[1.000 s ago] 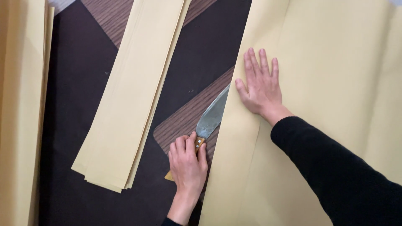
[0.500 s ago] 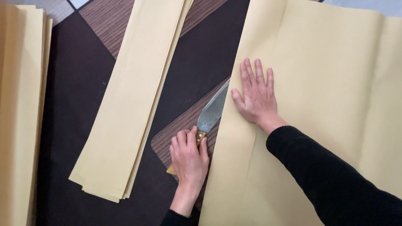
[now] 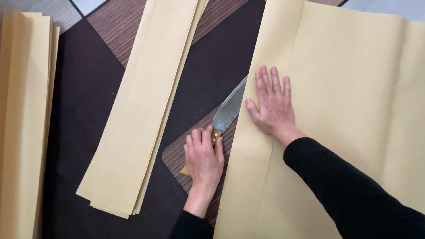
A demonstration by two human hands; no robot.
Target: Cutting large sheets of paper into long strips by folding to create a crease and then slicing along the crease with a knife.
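My left hand (image 3: 204,158) grips the wooden handle of a broad steel knife (image 3: 228,110). The blade slants up and to the right, and its tip slips under the folded left edge of a large sheet of yellow paper (image 3: 345,88). My right hand (image 3: 271,104) lies flat with fingers spread on that sheet, just right of the blade and close to the fold. A black sleeve covers my right forearm.
A stack of long narrow yellow paper strips (image 3: 141,110) lies left of the knife. Another pile of yellow paper (image 3: 22,124) runs along the left edge. Underneath is a dark mat with a brown striped patch (image 3: 177,155); pale floor tiles show at the top.
The knife blade has slid a little further up along the folded edge of the sheet. My right hand stays flat on the paper.
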